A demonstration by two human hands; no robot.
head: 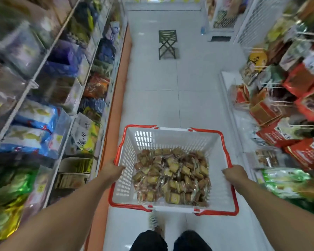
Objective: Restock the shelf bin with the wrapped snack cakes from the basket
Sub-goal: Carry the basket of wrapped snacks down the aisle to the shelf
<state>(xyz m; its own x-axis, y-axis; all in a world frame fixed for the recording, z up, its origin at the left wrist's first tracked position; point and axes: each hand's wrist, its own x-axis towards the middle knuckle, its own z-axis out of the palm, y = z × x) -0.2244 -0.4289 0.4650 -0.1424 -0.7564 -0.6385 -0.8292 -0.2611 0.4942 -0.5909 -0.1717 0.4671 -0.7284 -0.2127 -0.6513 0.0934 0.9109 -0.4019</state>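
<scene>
Both hands, left (111, 169) and right (234, 173), grip the basket (172, 136) rims; wrapped snack cakes (172, 175) heaped inside, held above aisle floor (170, 78).

The basket (172, 140) is a white plastic carrier with slotted, perforated walls and a red rim with red handles folded down along its long sides. It is sitting upright and level above the pale tiled aisle floor, open side facing up. The wrapped snack cakes (172, 174) are lying loose inside the basket, piled in a single heap across its floor and crowding toward the near wall and the right wall. Each cake is a small square, golden-brown to dark brown, sealed in clear wrapping with reddish edges. The pieces are resting at mixed angles, overlapping one another. The far end of the basket floor is showing bare.
</scene>
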